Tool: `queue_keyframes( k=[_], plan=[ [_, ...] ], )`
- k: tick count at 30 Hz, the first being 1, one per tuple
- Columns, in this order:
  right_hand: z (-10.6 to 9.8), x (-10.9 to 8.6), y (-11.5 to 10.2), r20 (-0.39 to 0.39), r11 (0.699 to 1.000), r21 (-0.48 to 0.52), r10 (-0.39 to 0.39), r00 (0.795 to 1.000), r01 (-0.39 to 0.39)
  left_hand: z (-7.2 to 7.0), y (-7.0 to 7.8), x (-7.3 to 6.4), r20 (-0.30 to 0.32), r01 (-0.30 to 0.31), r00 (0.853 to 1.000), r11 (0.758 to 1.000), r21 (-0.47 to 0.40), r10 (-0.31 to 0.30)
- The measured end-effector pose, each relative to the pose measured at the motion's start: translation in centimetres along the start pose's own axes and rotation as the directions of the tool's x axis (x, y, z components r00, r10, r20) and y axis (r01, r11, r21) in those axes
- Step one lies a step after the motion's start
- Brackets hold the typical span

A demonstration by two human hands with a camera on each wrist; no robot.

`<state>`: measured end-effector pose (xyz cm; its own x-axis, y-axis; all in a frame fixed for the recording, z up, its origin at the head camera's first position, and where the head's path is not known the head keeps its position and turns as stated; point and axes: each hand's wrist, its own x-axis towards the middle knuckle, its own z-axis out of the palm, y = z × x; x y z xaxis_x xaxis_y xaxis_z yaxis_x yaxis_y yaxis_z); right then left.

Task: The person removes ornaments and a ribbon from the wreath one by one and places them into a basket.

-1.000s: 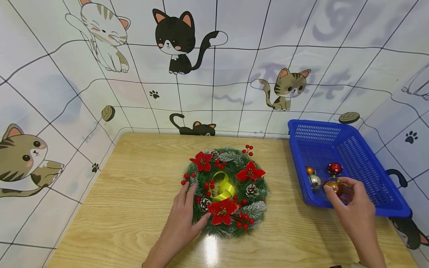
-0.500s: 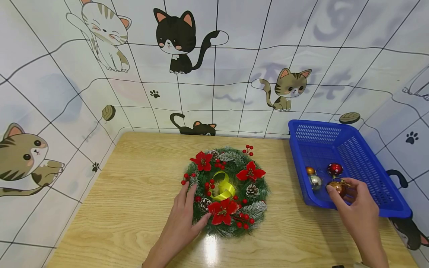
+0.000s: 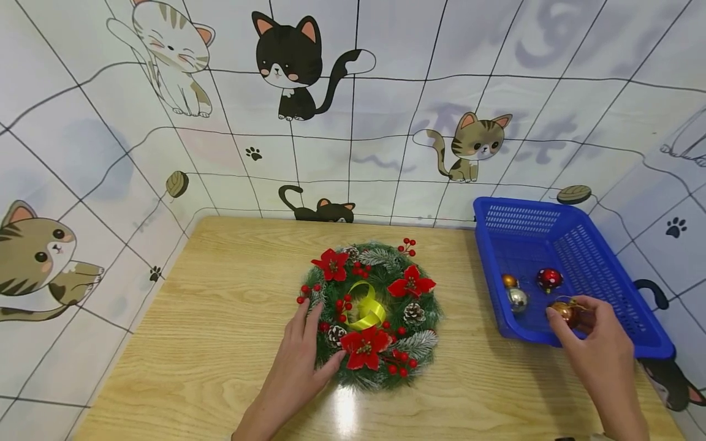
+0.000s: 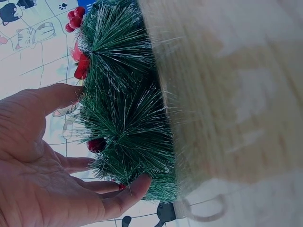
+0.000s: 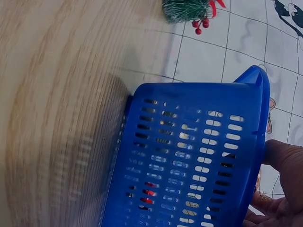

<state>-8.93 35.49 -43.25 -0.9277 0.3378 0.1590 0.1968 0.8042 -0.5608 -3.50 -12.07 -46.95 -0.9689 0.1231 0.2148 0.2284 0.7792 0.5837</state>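
A green Christmas wreath with red poinsettias, berries and pinecones lies mid-table, a yellow ribbon at its centre. My left hand rests against its lower left edge, fingers and thumb spread; the left wrist view shows the fingertips touching the green needles. My right hand pinches a copper-coloured bauble between thumb and fingers, over the near side of the blue basket. Inside the basket are a red bauble with white dots, a silver bauble and a small gold bauble.
The perforated basket stands at the right of the wooden table; its side wall and rim fill much of the right wrist view. A wall covering with cartoon cats encloses the table's back and sides.
My right hand has shifted slightly right with the copper bauble, staying over the basket. My left hand and the wreath have stayed in place.
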Motion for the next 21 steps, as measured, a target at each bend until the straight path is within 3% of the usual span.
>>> queue_keyframes(
  k=[12,21],
  plan=[
    [-0.1,0.6,0.62,0.032,1.0,-0.017,0.017,0.999,-0.016,-0.41,0.24,0.01,0.008,-0.001,1.0,1.0,0.0,0.001],
    [-0.09,0.79,0.6,0.047,0.998,-0.061,-0.016,0.999,0.019,-0.69,0.0,0.31,0.038,0.013,0.999,1.0,-0.02,-0.012]
  ],
)
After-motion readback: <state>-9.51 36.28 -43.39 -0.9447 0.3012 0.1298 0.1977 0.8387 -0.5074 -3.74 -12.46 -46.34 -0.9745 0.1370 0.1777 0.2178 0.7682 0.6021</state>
